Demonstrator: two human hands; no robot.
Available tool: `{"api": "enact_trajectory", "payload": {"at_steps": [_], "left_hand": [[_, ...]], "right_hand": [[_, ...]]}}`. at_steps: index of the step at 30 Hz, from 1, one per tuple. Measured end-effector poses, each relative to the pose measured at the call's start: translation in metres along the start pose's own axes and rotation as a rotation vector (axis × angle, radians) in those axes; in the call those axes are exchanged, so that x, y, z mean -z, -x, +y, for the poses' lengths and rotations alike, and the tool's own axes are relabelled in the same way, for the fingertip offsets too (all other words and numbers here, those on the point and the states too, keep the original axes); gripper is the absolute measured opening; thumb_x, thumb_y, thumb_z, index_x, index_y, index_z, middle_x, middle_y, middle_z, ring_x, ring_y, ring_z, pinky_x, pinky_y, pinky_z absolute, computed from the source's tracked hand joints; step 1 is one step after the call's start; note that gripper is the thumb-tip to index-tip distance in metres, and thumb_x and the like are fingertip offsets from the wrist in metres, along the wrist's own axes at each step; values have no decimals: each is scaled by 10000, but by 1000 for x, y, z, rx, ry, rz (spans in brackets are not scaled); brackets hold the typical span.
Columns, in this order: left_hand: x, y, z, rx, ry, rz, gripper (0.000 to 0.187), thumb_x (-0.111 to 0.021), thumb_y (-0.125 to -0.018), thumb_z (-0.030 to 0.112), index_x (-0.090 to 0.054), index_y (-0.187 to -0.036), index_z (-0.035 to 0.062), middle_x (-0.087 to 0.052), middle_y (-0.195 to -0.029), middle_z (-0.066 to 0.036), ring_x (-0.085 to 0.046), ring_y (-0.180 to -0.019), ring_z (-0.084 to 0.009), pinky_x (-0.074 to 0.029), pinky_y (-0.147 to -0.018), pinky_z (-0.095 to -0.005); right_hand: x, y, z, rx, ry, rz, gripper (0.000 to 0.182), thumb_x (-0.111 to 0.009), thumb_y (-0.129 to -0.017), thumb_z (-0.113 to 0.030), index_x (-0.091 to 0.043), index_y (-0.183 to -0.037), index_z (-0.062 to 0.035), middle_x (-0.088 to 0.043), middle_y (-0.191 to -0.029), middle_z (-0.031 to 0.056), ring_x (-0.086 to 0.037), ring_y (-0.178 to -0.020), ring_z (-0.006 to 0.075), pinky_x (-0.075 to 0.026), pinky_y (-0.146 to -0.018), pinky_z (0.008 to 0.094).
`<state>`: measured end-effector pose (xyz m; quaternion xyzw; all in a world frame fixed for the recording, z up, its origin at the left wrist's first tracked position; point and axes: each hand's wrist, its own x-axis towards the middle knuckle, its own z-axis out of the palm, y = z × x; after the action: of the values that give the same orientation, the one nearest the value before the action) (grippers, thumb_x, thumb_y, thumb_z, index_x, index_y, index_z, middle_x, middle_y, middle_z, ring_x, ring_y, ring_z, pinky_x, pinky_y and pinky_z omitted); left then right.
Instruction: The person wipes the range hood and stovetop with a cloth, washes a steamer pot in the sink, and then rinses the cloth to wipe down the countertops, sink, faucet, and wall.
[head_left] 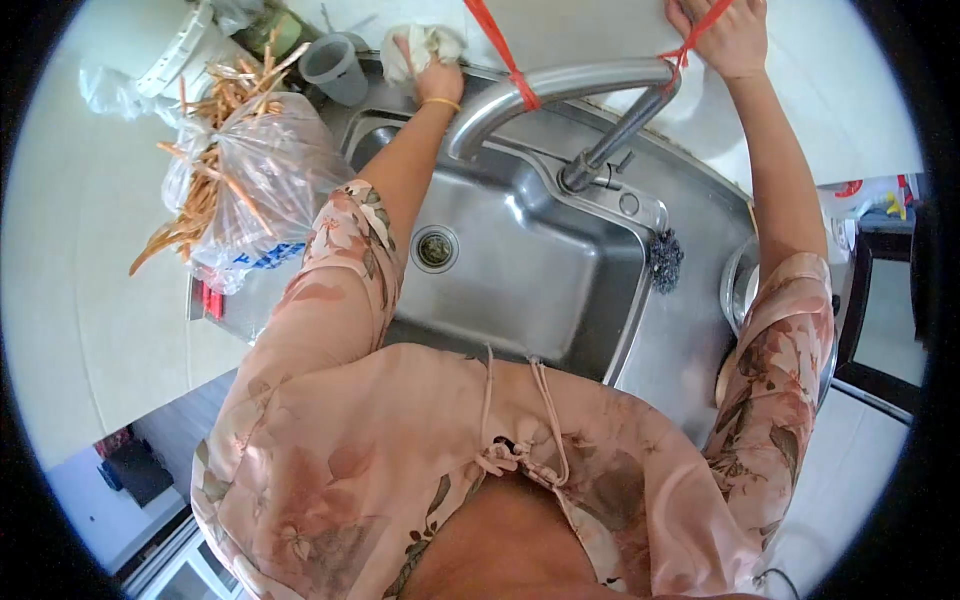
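A crumpled whitish cloth point(408, 54) is bunched under my left hand point(438, 82), whose fingers are closed on it at the back left rim of the sink point(560, 290). My right hand point(728, 42) lies flat against the pale surface behind the sink, fingers apart and partly cut off by the top edge of the view. Past its thumb side runs a red string point(700, 32) tied to the bent metal faucet point(560, 82). The faucet's spout points down over the basin's back left part.
Left of the sink, a clear plastic bag point(275, 170) holds brown dried sticks point(205, 185). Behind it stand a grey plastic cup point(336, 68) and a white bucket point(185, 55). A steel scouring pad point(665, 260) lies on the right rim, near a metal pot point(738, 285).
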<state>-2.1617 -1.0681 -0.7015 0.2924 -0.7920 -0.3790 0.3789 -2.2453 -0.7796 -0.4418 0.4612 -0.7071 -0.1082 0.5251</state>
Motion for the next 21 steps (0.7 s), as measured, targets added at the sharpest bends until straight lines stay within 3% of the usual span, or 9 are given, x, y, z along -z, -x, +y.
{"api": "enact_trajectory", "payload": {"at_steps": [2, 3, 5, 8, 10, 14, 16, 19, 21], "left_hand": [[-5, 9, -26, -232, -204, 5, 474, -468, -818, 238, -485, -1269, 94, -257, -1429, -187, -201, -1322, -361, -218, -1075, -382], [-2, 15, -34, -254, -505, -151, 477, -475, -817, 243, -484, -1272, 101, -301, -1420, -131, -177, -1331, -331, -207, -1069, -441], [-7, 30, -46, -297, -554, -234, 459, -498, -818, 300, -519, -1227, 93, -366, -1385, -82, -197, -1321, -299, -217, -1039, -503], [-4, 58, -38, -464, -399, -408, 449, -537, -797, 358, -577, -1140, 70, -420, -1343, -81, -299, -1278, -283, -272, -1021, -474], [4, 86, -4, -387, -202, -705, 445, -562, -777, 381, -608, -1073, 53, -455, -1302, -100, -385, -1216, -293, -327, -998, -441], [-2, 132, 46, -750, -391, -825, 309, -542, -752, 283, -646, -1025, 180, -572, -1132, -83, -474, -1132, -269, -179, -1004, -609], [-2, 123, 64, -703, -529, -981, 316, -529, -765, 262, -627, -1049, 165, -567, -1108, -97, -481, -1117, -282, -191, -1032, -565], [-16, 114, 27, -672, -684, -894, 359, -513, -793, 328, -617, -1067, 121, -546, -1125, -117, -471, -1126, -296, -210, -1020, -562], [-20, 97, -25, -561, -838, -565, 403, -502, -811, 372, -611, -1079, 91, -532, -1137, -130, -464, -1131, -305, -223, -1011, -559]], "right_hand": [[-7, 3, -1, 12, -5, 66, 475, -578, -706, -240, -568, -1171, -148, -453, -1326, 66, -354, -1291, 265, -232, -1036, 518], [-1, 2, -1, 22, 57, -14, 474, -574, -710, -242, -565, -1173, -142, -445, -1332, 72, -350, -1293, 267, -228, -1040, 513], [0, 1, -2, 16, 57, -33, 475, -577, -708, -241, -566, -1171, -136, -445, -1331, 76, -348, -1294, 267, -225, -1042, 510], [-1, 2, -4, 4, 35, 19, 473, -573, -712, -254, -570, -1167, -124, -449, -1327, 81, -346, -1295, 268, -216, -1048, 500], [1, 1, -4, 20, 39, 1, 470, -564, -720, -259, -569, -1169, -122, -453, -1327, 83, -346, -1297, 268, -211, -1049, 498], [-10, 4, -4, 22, 40, 31, 453, -539, -755, -260, -555, -1188, -127, -436, -1353, 88, -339, -1302, 292, -178, -1069, 500], [-11, 5, 0, 77, 111, 28, 447, -528, -774, -255, -542, -1202, -128, -426, -1364, 92, -335, -1304, 306, -160, -1079, 501], [-17, 3, -6, 47, 103, 126, 456, -512, -797, -257, -512, -1235, -129, -412, -1375, 95, -330, -1304, 320, -143, -1087, 500], [-19, 3, -7, 57, 105, 162, 469, -507, -801, -255, -494, -1252, -129, -411, -1376, 95, -331, -1305, 318, -142, -1087, 498]]}}
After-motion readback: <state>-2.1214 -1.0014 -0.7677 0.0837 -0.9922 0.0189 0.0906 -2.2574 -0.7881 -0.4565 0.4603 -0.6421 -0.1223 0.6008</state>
